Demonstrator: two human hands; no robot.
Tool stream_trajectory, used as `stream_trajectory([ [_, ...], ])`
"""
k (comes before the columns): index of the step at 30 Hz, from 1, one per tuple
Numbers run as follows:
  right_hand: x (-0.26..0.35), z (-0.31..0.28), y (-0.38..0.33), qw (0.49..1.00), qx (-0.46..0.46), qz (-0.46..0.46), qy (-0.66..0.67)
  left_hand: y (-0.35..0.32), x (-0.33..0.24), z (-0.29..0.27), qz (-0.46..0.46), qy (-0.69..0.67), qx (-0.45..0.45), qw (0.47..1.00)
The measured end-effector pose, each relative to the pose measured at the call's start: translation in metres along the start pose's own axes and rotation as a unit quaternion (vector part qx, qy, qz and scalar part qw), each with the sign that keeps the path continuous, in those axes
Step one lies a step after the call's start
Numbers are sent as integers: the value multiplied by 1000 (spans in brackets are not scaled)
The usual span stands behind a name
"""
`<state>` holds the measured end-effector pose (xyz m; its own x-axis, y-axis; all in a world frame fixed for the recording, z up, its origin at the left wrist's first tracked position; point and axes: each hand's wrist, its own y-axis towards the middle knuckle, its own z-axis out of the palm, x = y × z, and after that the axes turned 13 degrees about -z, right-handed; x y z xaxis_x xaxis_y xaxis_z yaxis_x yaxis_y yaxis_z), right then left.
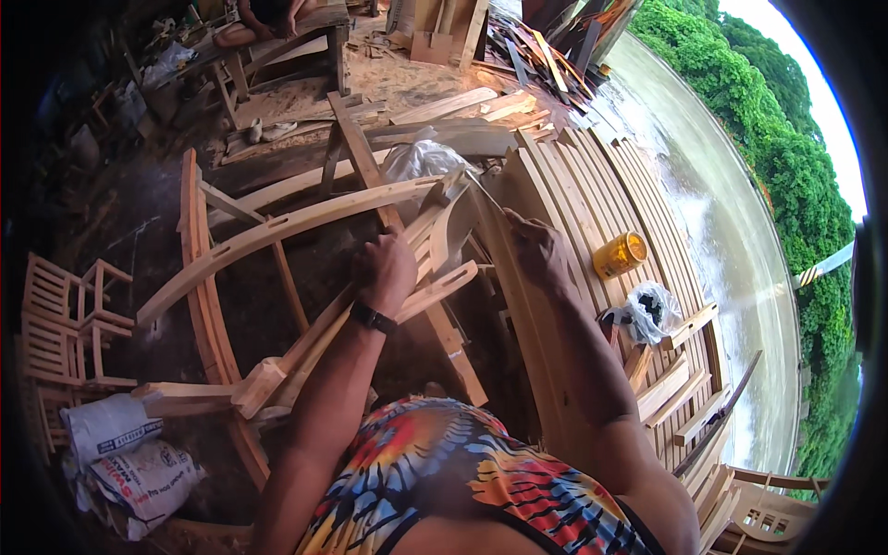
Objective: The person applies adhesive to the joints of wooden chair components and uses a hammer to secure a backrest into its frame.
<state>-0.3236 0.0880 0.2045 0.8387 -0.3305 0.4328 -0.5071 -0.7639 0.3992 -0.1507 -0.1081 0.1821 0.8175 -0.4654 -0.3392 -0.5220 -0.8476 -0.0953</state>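
A pale, curved wooden chair part (435, 242), unfinished and slotted, stands tilted on its edge, clasped from the left at its lower half. A thin, straight metal tool (487, 192) slants up and left from the other grip, its tip meeting the part's top.

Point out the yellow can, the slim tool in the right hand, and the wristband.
Yellow can (620, 255), head view, on its side wall.
Slim tool (485, 191), head view, on its shaft above the right hand (536, 252).
Wristband (373, 318), head view, on the strap.
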Motion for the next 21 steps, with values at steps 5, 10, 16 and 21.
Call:
stream_trajectory([
  [5,-9,22,-12,999,-9,-14,48,0,1,3,-1,7,4,1000],
  [10,-7,16,-16,998,-28,-60,-21,4,6,23,37,20,-88,995],
  [16,34,-30,-10,990,45,-83,-104,2,7,24,32,31,-75,996],
  [21,33,-50,-12,996,25,-70,-59,-3,4,18,37,17,-64,997],
])
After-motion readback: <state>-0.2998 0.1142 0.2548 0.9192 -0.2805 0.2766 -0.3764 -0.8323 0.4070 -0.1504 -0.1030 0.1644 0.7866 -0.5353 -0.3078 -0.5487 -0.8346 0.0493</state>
